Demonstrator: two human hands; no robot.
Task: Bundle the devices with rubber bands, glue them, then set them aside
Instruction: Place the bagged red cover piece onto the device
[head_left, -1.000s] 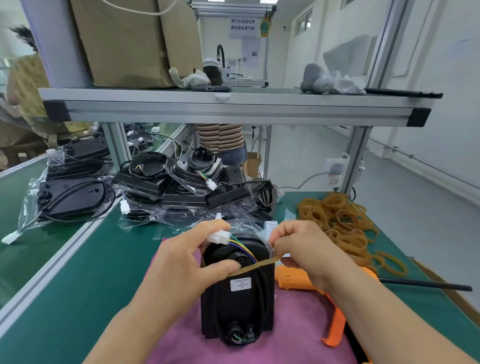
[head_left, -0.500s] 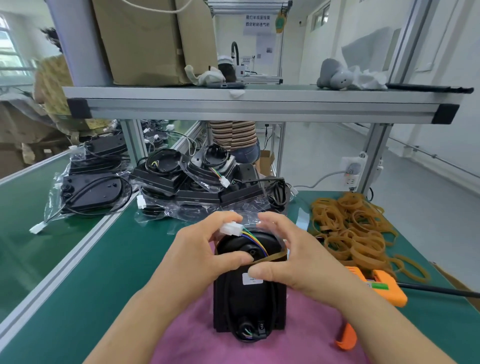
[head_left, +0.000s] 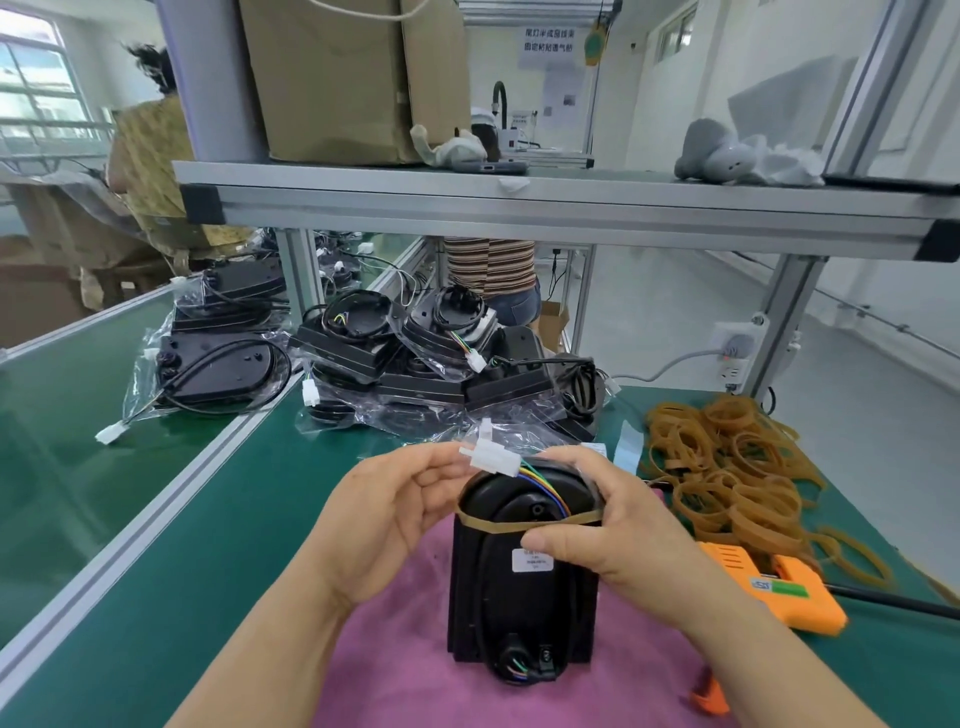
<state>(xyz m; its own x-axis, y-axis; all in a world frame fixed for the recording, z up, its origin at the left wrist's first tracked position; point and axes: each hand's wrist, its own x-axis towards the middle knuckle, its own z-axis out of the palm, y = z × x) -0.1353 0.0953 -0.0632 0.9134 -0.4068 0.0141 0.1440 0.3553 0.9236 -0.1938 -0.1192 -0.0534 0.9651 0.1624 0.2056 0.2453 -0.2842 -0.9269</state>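
A black device (head_left: 519, 592) stands on a pink cloth (head_left: 415, 670) in front of me, a white label on its face. A tan rubber band (head_left: 498, 526) runs across its upper part. My left hand (head_left: 389, 514) pinches the white connector (head_left: 491, 460) of its coloured wires at the top left. My right hand (head_left: 613, 525) grips the device's upper right edge, thumb pressing on the band near the label. An orange glue gun (head_left: 769, 587) lies on the green mat to the right.
A heap of tan rubber bands (head_left: 727, 467) lies at the right. Several bagged black devices (head_left: 415, 358) are piled behind, more at the left (head_left: 218, 364). An aluminium shelf (head_left: 519, 208) crosses overhead with a cardboard box. People sit beyond.
My right hand carried the stretched band leftward over the device's top and now holds it against the body. The band lies around the device. The camera view shifted, showing more of the glue gun.
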